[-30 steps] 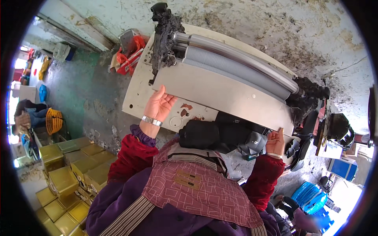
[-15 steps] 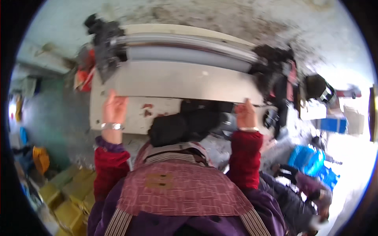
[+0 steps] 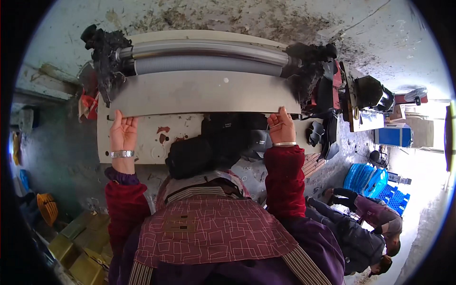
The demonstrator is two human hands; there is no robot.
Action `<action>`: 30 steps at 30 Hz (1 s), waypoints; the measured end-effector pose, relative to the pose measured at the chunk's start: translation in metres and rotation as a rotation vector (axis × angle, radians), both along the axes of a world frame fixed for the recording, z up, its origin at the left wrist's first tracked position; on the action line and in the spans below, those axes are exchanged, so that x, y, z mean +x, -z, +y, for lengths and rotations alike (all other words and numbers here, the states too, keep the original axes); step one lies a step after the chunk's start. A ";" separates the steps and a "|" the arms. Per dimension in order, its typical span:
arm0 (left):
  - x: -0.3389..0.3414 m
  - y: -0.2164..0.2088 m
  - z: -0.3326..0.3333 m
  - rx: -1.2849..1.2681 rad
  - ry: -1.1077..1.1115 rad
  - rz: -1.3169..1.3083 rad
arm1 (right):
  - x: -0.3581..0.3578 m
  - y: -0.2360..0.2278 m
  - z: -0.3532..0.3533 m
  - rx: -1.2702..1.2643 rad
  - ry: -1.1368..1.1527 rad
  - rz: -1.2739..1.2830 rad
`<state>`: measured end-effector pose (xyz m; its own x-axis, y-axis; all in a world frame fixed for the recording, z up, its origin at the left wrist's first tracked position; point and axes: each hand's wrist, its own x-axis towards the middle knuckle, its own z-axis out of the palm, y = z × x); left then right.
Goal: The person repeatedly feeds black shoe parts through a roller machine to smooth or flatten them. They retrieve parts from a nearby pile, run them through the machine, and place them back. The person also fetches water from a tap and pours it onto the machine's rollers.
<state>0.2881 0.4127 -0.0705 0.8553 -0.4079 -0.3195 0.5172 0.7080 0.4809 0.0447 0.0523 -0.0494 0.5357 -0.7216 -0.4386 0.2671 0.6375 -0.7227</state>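
A broad pale plate (image 3: 199,92) slopes down in front of a roller machine, its near edge running between my two hands. My left hand (image 3: 124,133), palm up with a metal watch band at the wrist, has its bent fingers and thumb at the left end of that edge. At the right end my right hand (image 3: 281,128), also palm up and wearing a bangle, curls its fingers against the edge with the thumb raised. Behind the plate lie a shiny metal roller (image 3: 209,48) and a grey ribbed roller (image 3: 204,65). Whether anything thin lies under the fingers is hidden.
Dark pieces (image 3: 190,156) lie piled on the cream machine table (image 3: 116,149) before my apron. Black grimy end mounts (image 3: 107,59) flank the rollers. Yellow blocks (image 3: 85,266) stand lower left. Two people (image 3: 351,237), blue baskets (image 3: 365,180) and a blue box (image 3: 393,135) are at right.
The view has shifted slightly and steadied, with the machine now further left in it. Both hands stay at the plate's near edge.
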 end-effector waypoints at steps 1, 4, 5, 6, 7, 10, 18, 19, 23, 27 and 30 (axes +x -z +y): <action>-0.001 -0.001 -0.001 0.006 -0.015 0.006 | 0.000 0.001 -0.001 -0.004 -0.002 -0.004; -0.001 0.001 0.000 -0.012 -0.023 0.018 | -0.001 0.002 0.002 -0.015 0.004 -0.007; -0.001 0.002 0.001 -0.013 -0.021 0.006 | -0.001 0.002 0.002 -0.020 0.009 -0.005; 0.000 0.004 0.003 -0.013 -0.018 -0.005 | -0.001 0.001 0.003 -0.018 0.003 -0.018; 0.000 0.005 0.004 -0.014 -0.015 -0.016 | -0.001 0.001 0.004 -0.015 -0.002 -0.031; -0.001 0.008 0.006 -0.051 0.010 -0.038 | -0.006 0.009 0.002 -0.034 -0.024 -0.080; -0.006 0.000 -0.003 -0.027 -0.057 -0.013 | 0.008 -0.008 0.000 0.140 0.005 -0.181; -0.007 0.000 -0.003 -0.044 -0.060 -0.013 | 0.007 0.001 -0.011 0.182 -0.008 -0.207; -0.008 -0.005 -0.008 -0.060 -0.033 -0.014 | -0.003 0.011 -0.014 0.162 0.006 -0.274; 0.000 0.004 -0.007 -0.138 0.042 -0.038 | -0.005 0.010 -0.013 0.129 0.024 -0.302; -0.003 -0.008 -0.017 -0.103 -0.003 0.022 | -0.005 0.012 -0.015 0.147 0.029 -0.295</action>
<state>0.2855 0.3956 -0.0623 0.8498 -0.4373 -0.2944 0.5248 0.7544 0.3942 0.0393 0.0369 -0.0614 0.6354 -0.6786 -0.3685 0.4705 0.7186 -0.5121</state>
